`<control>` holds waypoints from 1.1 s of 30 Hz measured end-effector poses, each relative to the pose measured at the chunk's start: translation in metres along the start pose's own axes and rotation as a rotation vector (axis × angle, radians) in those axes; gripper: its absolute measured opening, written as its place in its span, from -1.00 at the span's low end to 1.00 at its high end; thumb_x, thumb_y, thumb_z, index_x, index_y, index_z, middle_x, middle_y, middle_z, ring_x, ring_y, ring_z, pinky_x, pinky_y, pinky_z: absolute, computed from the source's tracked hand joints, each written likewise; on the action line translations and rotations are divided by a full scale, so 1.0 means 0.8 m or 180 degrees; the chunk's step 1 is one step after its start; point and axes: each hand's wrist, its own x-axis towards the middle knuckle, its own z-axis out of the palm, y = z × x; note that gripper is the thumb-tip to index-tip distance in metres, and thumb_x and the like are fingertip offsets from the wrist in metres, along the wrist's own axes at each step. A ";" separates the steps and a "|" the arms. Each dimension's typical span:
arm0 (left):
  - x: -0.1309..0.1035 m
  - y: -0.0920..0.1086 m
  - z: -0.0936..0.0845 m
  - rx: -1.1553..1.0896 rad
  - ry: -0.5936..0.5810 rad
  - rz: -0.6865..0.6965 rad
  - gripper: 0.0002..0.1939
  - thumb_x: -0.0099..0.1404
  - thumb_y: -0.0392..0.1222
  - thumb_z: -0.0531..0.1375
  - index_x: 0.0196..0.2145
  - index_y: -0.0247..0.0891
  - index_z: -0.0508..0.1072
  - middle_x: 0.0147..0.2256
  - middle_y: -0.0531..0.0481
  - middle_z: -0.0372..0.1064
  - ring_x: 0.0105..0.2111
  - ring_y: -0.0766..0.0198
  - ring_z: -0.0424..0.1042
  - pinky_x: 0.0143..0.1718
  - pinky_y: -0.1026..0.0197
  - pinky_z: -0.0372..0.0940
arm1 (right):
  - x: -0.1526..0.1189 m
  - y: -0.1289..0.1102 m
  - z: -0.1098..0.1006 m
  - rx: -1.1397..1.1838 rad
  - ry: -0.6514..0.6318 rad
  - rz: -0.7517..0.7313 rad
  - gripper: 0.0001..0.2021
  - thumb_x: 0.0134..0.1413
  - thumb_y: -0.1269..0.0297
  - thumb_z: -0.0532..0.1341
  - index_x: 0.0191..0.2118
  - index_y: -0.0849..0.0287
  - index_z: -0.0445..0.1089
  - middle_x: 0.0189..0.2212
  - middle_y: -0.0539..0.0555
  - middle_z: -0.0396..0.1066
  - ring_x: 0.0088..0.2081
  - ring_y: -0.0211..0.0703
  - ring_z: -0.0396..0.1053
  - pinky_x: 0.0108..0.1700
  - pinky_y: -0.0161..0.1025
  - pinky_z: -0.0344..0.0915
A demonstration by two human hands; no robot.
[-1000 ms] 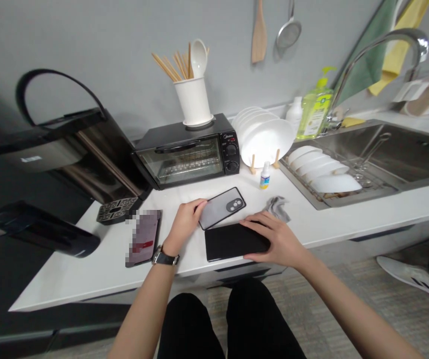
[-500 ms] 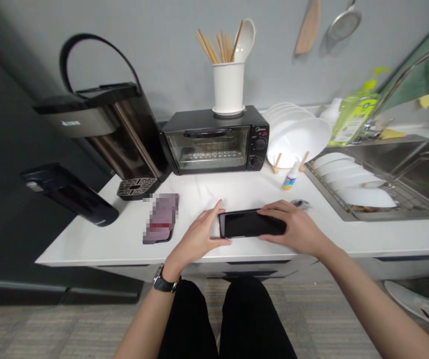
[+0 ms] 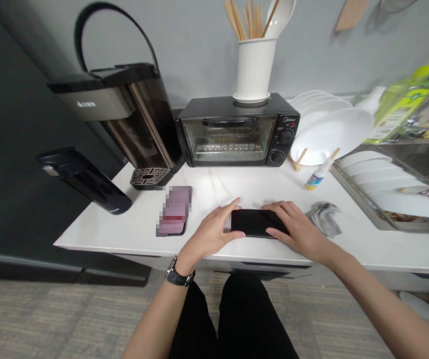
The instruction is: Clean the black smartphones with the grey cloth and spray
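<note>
A black phone [image 3: 256, 223] lies screen up near the front edge of the white counter. My left hand [image 3: 216, 225], with a dark-strapped watch [image 3: 179, 271] on its wrist, is at the phone's left end, thumb on the near edge and fingers on the far side. Around the right end closes my right hand [image 3: 298, 229], which hides that end. A crumpled grey cloth or wrapper [image 3: 325, 218] sits just right of my right hand. To the left lies a blurred-out purple and black flat item [image 3: 176, 209], apart from my left hand.
A dark bottle [image 3: 87, 182] and a water dispenser [image 3: 149, 124] stand at the left. Behind the phone is a toaster oven [image 3: 232, 142] carrying a white utensil holder [image 3: 255, 70]. White plates [image 3: 334, 122], a small bottle [image 3: 316, 177] and a sink [image 3: 371, 212] with dishes are at the right.
The view has shifted, so the counter things appear farther right. More of the grey crumpled piece shows beside my right hand. Both hands stay at the phone's ends.
</note>
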 end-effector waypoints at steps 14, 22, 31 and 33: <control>-0.004 -0.005 0.003 0.0325 0.0142 -0.0118 -0.08 0.36 -0.07 0.37 0.52 0.07 0.03 0.39 0.00 0.32 0.38 -0.02 0.29 0.44 -0.15 0.13 | -0.038 0.027 -0.034 0.0037 0.0102 0.0227 -0.52 0.50 0.02 0.09 0.40 -0.01 0.30 0.44 0.15 0.24 0.43 0.14 0.20 0.45 0.27 0.16; -0.005 -0.008 0.001 0.0228 0.0093 -0.0117 -0.13 0.37 -0.01 0.35 0.51 0.02 0.08 0.38 -0.04 0.32 0.39 -0.01 0.28 0.47 -0.15 0.08 | -0.043 0.014 -0.028 -0.0771 -0.0331 0.0533 -0.46 0.50 0.03 0.09 0.47 0.00 0.24 0.53 0.18 0.03 0.54 0.41 -0.09 0.42 0.60 -0.06; -0.008 0.001 0.000 0.0431 0.0102 -0.0020 -0.07 0.33 0.01 0.40 0.50 -0.02 0.07 0.39 -0.05 0.31 0.40 -0.05 0.27 0.46 -0.18 0.10 | -0.112 0.080 -0.058 -0.0851 0.0682 0.1036 -0.59 0.48 0.17 0.08 0.28 0.05 0.48 0.30 0.18 0.45 0.37 0.19 0.34 0.35 0.27 0.33; -0.008 0.001 0.001 0.0492 0.0129 0.0000 -0.06 0.31 0.00 0.41 0.50 -0.01 0.06 0.39 -0.05 0.31 0.39 -0.03 0.28 0.45 -0.16 0.12 | -0.104 0.069 -0.054 -0.0987 0.0798 0.1356 -0.62 0.48 0.18 0.07 0.16 0.02 0.58 0.10 0.15 0.62 0.15 0.18 0.57 0.20 0.15 0.49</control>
